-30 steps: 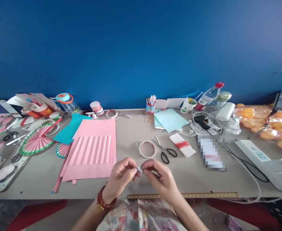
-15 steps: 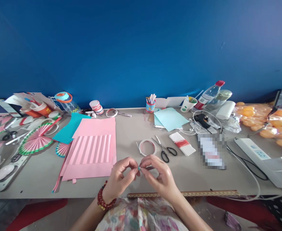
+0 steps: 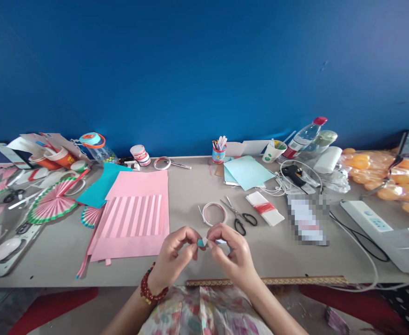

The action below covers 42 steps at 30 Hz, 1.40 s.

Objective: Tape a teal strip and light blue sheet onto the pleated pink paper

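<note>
My left hand [image 3: 177,251] and my right hand [image 3: 231,253] meet fingertip to fingertip above the near side of the table. Pinched between them is a small teal piece [image 3: 201,243] with a whitish part toward the right; it looks like paper, but much of it is behind my fingers. Both hands are closed on it, thumbs against forefingers. Just beyond lie a white ring of tape [image 3: 204,218] and black-handled scissors [image 3: 238,216], the blades slightly spread. A pleated pink sheet [image 3: 131,216] rests on pink paper [image 3: 138,184] to the left.
A white card wound with red thread [image 3: 264,208] lies right of the scissors. Pale blue paper [image 3: 249,172], a glue gun [image 3: 293,175] and a bottle [image 3: 304,137] stand farther back. Folded paper fans [image 3: 53,200] lie left. A power strip [image 3: 372,228] is at right, a patterned strip [image 3: 295,280] along the near edge.
My fingertips have drawn slightly apart, with the right ones moving a little rightward. More of the small teal piece and its whitish part now shows between them.
</note>
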Each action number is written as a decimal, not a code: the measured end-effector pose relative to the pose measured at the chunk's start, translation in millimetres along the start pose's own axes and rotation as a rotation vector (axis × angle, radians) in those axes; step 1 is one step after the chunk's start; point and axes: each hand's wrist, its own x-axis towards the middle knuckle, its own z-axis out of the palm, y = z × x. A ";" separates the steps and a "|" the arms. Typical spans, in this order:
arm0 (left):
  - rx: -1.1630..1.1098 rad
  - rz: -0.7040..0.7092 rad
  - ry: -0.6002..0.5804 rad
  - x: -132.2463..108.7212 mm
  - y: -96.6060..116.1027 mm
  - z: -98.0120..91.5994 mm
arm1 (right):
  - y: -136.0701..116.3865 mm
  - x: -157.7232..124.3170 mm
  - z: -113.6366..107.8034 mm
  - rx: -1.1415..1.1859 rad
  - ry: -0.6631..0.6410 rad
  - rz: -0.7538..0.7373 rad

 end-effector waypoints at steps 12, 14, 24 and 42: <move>-0.317 0.125 0.075 -6.0 -3.6 -5.4 | 11.4 3.4 -6.0 0.380 0.139 0.216; -0.392 0.200 0.113 -7.7 -1.1 -10.6 | 17.0 7.5 -9.4 0.471 0.178 0.250; -0.804 0.384 0.376 -20.7 35.5 -67.9 | 58.1 23.9 -40.8 0.687 0.364 0.481; -0.750 0.437 0.342 -49.5 56.3 -115.6 | 78.7 112.4 -69.9 0.527 0.430 0.371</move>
